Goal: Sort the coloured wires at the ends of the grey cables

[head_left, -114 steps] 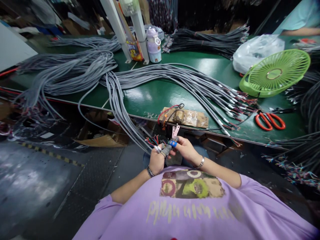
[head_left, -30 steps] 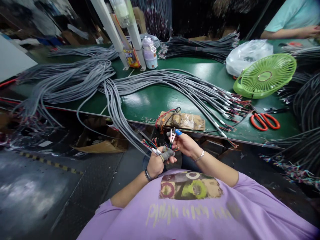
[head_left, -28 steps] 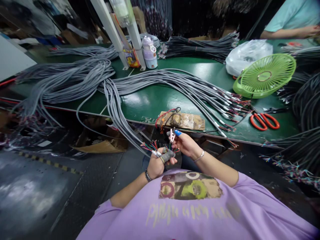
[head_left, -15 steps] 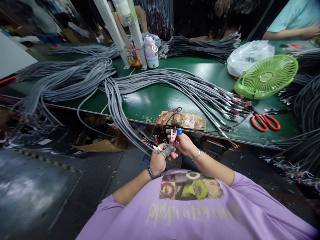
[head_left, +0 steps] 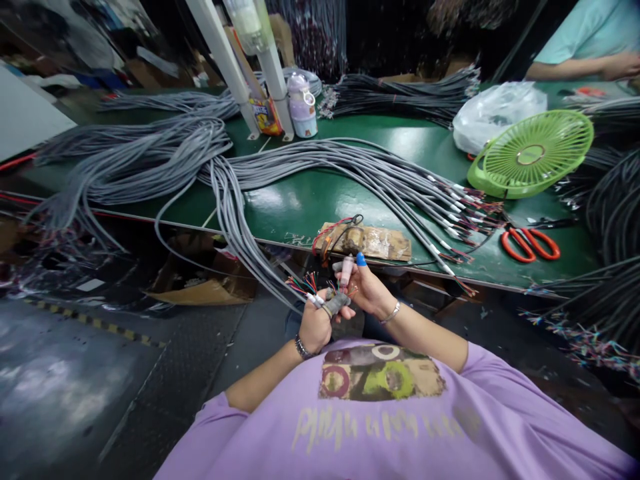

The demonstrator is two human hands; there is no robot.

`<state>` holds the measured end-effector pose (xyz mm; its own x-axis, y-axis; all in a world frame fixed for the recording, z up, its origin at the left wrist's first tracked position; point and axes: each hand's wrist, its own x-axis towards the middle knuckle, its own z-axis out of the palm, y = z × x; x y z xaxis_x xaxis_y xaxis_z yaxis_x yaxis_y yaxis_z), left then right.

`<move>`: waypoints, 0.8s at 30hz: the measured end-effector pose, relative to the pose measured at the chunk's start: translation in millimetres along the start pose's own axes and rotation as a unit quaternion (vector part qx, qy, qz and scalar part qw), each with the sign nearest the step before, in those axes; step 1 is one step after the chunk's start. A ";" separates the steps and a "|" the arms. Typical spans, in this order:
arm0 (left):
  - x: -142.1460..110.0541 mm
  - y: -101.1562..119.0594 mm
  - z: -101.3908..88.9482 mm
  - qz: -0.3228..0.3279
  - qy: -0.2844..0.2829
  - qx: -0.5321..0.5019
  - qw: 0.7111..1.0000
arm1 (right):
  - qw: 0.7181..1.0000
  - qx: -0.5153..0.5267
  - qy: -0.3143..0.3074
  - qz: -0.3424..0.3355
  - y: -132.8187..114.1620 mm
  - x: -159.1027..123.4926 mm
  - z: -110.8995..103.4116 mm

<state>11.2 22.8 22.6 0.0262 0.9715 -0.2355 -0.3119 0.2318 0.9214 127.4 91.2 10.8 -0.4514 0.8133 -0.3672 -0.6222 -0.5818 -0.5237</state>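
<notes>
My left hand (head_left: 316,321) is closed around the end of a grey cable (head_left: 260,263), just below the bench edge. Coloured inner wires (head_left: 303,283) fan out above its fingers, and the thumb wears a grey finger cot. My right hand (head_left: 365,288) is closed on a small pink cutter (head_left: 346,270), whose jaws are together and touch the wire ends. Its index finger carries a blue cot and points up. The cable runs up to the large grey cable bundle (head_left: 320,163) lying across the green bench (head_left: 310,200).
A taped wooden block (head_left: 373,241) with red wires sits on the bench edge above my hands. Red scissors (head_left: 530,243) and a green fan (head_left: 533,155) lie right. A bottle (head_left: 303,105) and white posts (head_left: 225,63) stand behind. Another person's arm (head_left: 580,67) rests far right.
The pink cutter's handles, spread apart in the earlier frames, are now squeezed together. My right hand has shifted slightly toward the wire ends; the left hand stays put.
</notes>
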 end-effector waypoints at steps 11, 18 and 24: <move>-6.5 1.3 0.6 0.023 0.030 -0.009 0.999 | 0.994 -0.081 -0.012 -0.078 3.5 -3.0 -10.9; 1.5 1.9 6.1 0.020 0.039 0.000 0.999 | 0.988 -0.116 0.005 -0.099 3.5 -3.8 -6.5; 5.2 -2.3 6.0 0.018 0.034 0.015 0.999 | 1.000 -0.017 0.005 -0.013 -0.6 3.6 -0.9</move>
<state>17.8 27.7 21.1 -0.0484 0.9739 -0.2217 -0.2825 0.1996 0.9383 126.8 94.4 9.1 -0.4296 0.8281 -0.3601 -0.6114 -0.5602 -0.5590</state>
